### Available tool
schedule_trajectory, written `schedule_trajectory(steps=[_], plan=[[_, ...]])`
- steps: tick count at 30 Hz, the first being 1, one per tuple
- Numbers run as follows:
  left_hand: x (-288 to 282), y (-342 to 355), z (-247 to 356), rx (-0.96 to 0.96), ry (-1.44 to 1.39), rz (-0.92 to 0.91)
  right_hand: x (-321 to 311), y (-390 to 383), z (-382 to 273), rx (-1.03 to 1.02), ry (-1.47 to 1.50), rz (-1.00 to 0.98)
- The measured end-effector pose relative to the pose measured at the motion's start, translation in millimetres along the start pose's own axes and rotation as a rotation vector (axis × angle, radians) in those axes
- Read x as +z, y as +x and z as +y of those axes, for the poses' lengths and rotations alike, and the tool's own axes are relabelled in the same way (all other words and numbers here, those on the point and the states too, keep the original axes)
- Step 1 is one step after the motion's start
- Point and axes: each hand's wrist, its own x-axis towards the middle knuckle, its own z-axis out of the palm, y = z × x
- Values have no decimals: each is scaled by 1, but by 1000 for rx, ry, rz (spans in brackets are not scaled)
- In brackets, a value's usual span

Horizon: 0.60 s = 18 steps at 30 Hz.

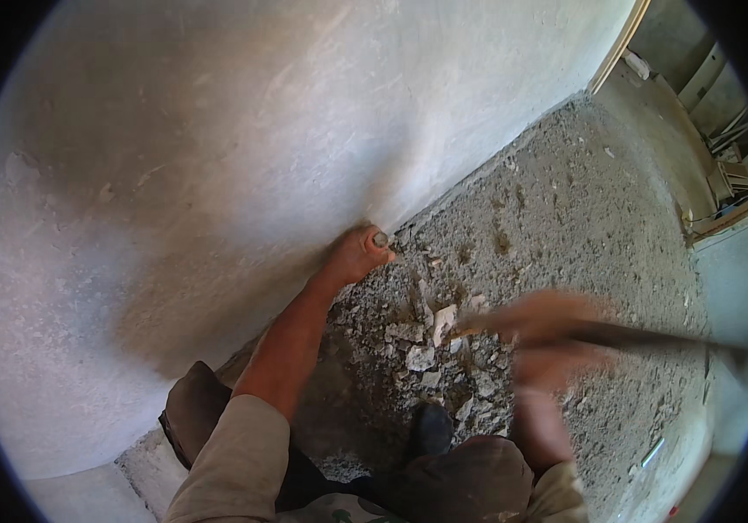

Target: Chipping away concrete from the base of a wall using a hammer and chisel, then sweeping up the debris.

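Note:
My left hand (352, 257) is closed round a chisel (380, 239) at the foot of the wall. Only the chisel's round struck end shows above my fist; its tip is hidden. Over the rubble on the right, my right hand (557, 336) grips a hammer (644, 337), both smeared by motion. Its handle sticks out on the left of my hand, and the blurred head is at the far right, well apart from the chisel. Broken chunks of mortar or tile (420, 357) lie between my hands.
A pale plastered wall (243, 131) rises along the left. Rough, rubble-covered floor (557, 209) stretches to a doorway at the upper right, with boards (740, 179) stacked beyond. My dark shoe (432, 429) is among the debris. A small light-coloured stick (653, 452) lies at lower right.

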Motion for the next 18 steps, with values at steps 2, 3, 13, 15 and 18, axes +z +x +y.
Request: schedule_trajectory(steps=[2,3,13,15,18], plan=[[-5,-14,-11,-23,11,8,1,-59,18,482,-21,-478],[-7,-21,-20,19,16,48,17,-37,-19,895,124,-769],[3,3,-20,205,210,153,-128,178,-43,171,194,598],[-4,4,-15,70,148,69,-109,155,-30,61,514,480],[-13,5,-25,-9,3,2,-22,34,-16,378,441,-249]])
